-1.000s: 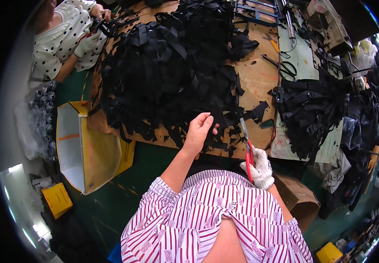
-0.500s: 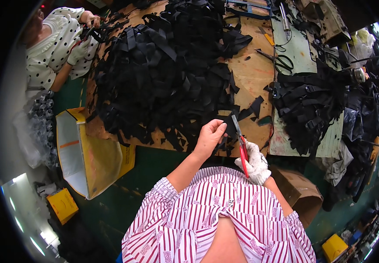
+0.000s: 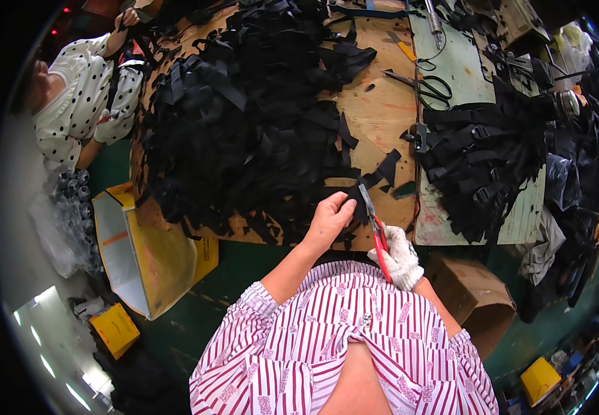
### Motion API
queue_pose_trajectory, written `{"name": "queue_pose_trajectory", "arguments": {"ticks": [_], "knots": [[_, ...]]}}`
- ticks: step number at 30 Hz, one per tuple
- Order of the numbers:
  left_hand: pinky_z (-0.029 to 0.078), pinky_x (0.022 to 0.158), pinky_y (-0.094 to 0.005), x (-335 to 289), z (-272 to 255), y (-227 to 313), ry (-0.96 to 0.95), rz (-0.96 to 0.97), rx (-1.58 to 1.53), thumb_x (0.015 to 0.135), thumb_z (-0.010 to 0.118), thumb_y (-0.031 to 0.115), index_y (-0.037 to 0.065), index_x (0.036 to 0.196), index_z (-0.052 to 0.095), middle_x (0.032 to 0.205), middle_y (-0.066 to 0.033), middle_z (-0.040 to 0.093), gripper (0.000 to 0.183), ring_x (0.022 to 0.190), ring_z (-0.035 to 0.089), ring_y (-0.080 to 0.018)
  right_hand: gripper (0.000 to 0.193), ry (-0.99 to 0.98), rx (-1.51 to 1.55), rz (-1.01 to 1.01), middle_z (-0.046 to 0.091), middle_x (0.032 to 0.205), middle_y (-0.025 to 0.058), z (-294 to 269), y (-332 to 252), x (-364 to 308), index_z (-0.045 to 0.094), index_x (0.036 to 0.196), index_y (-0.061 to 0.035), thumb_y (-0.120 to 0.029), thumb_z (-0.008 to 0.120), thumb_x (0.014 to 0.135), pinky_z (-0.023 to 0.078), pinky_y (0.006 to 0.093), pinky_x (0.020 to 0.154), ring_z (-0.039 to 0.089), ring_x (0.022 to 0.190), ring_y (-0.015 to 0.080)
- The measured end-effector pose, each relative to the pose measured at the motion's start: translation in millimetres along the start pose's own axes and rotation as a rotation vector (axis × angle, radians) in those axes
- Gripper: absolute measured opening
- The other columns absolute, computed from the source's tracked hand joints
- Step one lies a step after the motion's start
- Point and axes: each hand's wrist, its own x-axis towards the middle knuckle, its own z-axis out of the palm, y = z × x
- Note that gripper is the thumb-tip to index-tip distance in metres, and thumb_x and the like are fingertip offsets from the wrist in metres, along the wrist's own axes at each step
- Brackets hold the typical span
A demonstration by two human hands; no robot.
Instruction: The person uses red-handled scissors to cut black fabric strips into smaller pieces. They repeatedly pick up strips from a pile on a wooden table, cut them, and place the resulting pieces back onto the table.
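Observation:
Bare-skinned, my left hand (image 3: 330, 220) is closed at the front edge of the table, thumb and fingers pinching a black webbing strap (image 3: 355, 202) that blends with the dark pieces behind it. My right hand (image 3: 399, 260) wears a white knit glove and is closed round the red handles of a pair of snips (image 3: 380, 245). The grey blades point up and away, just right of my left fingertips and against the strap. Beyond my hands a large heap of black webbing pieces (image 3: 244, 131) covers much of the wooden table (image 3: 379, 114).
Black-handled scissors (image 3: 432, 90) and a yellow-handled cutter (image 3: 404, 48) lie on the table. Straps with buckles (image 3: 483, 152) are bunched at right. A yellow sack (image 3: 164, 252) stands left, a cardboard box (image 3: 476, 297) by my right arm. Across the left corner a person (image 3: 88, 97) handles straps.
The view has shifted slightly, so the table appears further left. My hands keep nearly the same pose, with the snips still by the strap. The other person's hands have moved apart.

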Motion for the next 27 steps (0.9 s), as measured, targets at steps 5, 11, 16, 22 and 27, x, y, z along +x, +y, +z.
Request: {"name": "queue_pose_trajectory", "arguments": {"ticks": [5,11,16,22,27], "knots": [[0.03,0.048,-0.0202,3.1,10.3,1.7,-0.041,-0.043,-0.011,0.093,0.053,0.015,0.006,0.08,0.053,0.061,0.0072,0.042,0.016,0.053,0.036,-0.0021,0.051,0.062,0.143,-0.048,0.058,0.095,0.0138,-2.2,9.2,-0.5,0.045,0.113,-0.001,-0.025,0.072,0.076,0.047,0.0342,0.077,0.059,0.085,0.0235],[0.028,0.048,-0.0203,11.0,15.0,-0.9,-0.06,-0.097,-0.038,0.093,0.053,0.016,0.006,0.08,0.053,0.061,0.0074,0.041,0.016,0.053,0.034,-0.0019,0.047,-0.021,0.191,0.057,0.048,0.097,0.0073,-13.2,4.4,-0.2,0.042,0.115,-0.0022,-0.015,0.068,0.079,0.04,0.0299,0.084,0.048,0.089,0.0161],[0.023,0.045,-0.02,10.5,23.0,-11.6,-0.09,-0.111,-0.012,0.094,0.051,0.017,0.007,0.085,0.054,0.059,0.0081,0.039,0.014,0.05,0.03,-0.0017,0.041,0.028,0.337,0.068,0.05,0.091,0.0056,0.4,35.8,2.7,0.042,0.114,-0.0023,-0.012,0.064,0.08,0.043,0.0243,0.065,0.049,0.072,0.0096],[0.023,0.046,-0.0194,20.9,26.9,-12.4,-0.095,-0.145,0.019,0.094,0.051,0.018,0.007,0.085,0.054,0.059,0.0076,0.04,0.015,0.05,0.031,-0.0017,0.033,0.073,0.502,0.21,0.049,0.071,0.001,-6.0,10.1,-2.9,0.043,0.109,-0.0009,-0.009,0.058,0.081,0.039,0.0229,0.044,0.043,0.047,0.0077],[0.027,0.047,-0.0202,29.0,29.6,-9.0,-0.024,-0.082,0.162,0.093,0.052,0.019,0.006,0.081,0.053,0.059,0.0069,0.042,0.017,0.053,0.035,-0.0026,0.024,0.153,0.755,0.421,0.048,0.065,0.0014,-13.8,5.4,4.4,0.045,0.104,-0.0008,-0.007,0.053,0.082,0.036,0.0232,0.036,0.043,0.043,0.0099]]}}
